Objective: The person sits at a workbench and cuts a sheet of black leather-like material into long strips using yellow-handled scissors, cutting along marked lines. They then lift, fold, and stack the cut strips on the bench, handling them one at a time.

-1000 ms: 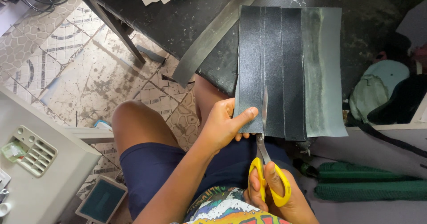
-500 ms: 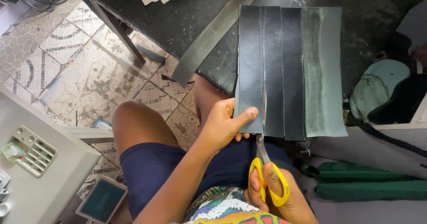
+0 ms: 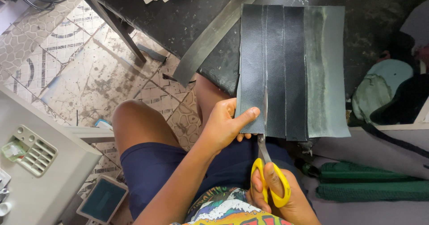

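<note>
Here the left hand (image 3: 223,127) pinches the dark leather sheet (image 3: 277,68) taut at its near edge so the right hand's (image 3: 279,198) closed grip can run yellow scissors (image 3: 268,176) along the marked line.

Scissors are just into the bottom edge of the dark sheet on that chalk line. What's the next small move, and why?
Probably close the yellow-handled scissors and push a short way up the pale marked line. The blades sit at the bottom edge of the dark sheet, on that line, with nearly all of it uncut above. The left hand pinches the strip beside the cut, steadying it; the right hand is in the handles.
</note>
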